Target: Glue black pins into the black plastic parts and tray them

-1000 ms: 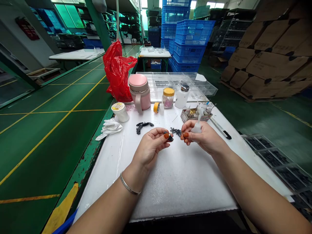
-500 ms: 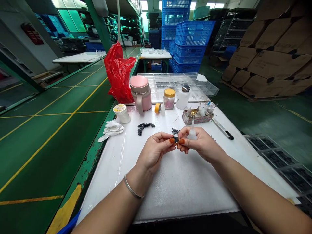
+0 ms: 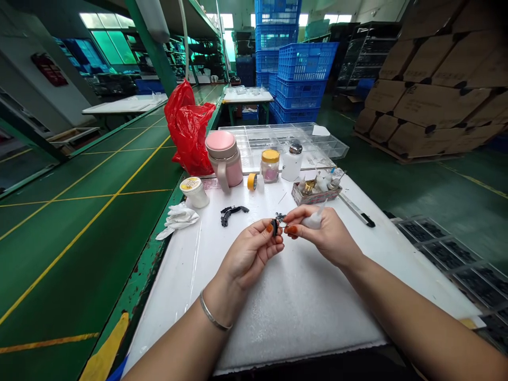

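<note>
My left hand [image 3: 254, 248] pinches a small black curved part [image 3: 274, 227] between thumb and fingers. Close on its right, my right hand [image 3: 323, 230] is closed, with a small translucent dropper bottle [image 3: 313, 221] tucked in it, nozzle slanting up and right. A thin, needle-like thing shows between the right fingertips and the black part; its exact kind is too small to tell. Just beyond the fingers lies a little heap of tiny black pieces [image 3: 280, 216]. Several larger black curved parts [image 3: 234, 211] lie together on the white tabletop [image 3: 293, 312], left of the heap.
Behind stand a pink mug [image 3: 225, 159], a white tub [image 3: 194, 191], yellow tape [image 3: 252, 181], a yellow-lidded jar [image 3: 270, 166] and a white bottle [image 3: 292, 163]. A small box of bottles [image 3: 317, 194] and a box cutter [image 3: 357, 209] lie right, white gloves [image 3: 177, 219] left.
The black part in my left hand has turned and shows more upright. My right fingers have drawn slightly apart from it, and the bottle's nozzle leans further right. The view has shifted a little.
</note>
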Demonstrator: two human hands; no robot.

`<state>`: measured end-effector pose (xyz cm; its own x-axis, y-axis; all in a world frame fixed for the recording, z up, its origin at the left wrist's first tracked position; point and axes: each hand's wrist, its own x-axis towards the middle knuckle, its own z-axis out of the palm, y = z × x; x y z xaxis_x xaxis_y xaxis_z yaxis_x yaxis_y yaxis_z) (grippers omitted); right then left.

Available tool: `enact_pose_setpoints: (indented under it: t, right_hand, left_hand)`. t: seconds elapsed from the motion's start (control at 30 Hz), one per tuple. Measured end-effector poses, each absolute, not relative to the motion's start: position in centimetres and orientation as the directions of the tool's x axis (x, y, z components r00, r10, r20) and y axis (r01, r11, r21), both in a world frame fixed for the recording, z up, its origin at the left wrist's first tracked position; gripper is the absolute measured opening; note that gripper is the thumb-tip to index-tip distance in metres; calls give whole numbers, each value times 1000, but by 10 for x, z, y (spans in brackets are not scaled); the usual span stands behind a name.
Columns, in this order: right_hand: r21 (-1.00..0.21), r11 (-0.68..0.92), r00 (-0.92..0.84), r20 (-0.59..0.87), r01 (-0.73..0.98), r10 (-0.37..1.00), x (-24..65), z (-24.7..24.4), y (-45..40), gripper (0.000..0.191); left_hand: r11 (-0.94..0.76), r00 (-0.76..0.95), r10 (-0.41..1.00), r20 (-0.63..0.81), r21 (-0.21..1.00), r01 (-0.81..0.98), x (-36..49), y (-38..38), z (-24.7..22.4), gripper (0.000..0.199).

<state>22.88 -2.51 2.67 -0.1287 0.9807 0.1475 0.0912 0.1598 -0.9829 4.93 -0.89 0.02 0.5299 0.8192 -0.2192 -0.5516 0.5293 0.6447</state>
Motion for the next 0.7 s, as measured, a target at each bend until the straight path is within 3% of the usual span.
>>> enact_pose_setpoints:
  t: [0.17,0.33,0.7]
  right_hand:
    - [-909,291,-73,282,300,957,227,30,-31,4]
    - [-751,433,-108,442,499,891,228,30,-33,5]
    - [-535,533,-172,582,655,795,228,22,-33,8]
  left_hand:
    - [541,553,806,-211,642,-543,49,-8,3,23]
    - [544,555,802,-221,655,-525,49,-9,3,25]
    - [469,502,836,-220,762,-447,53,-9,-1,31]
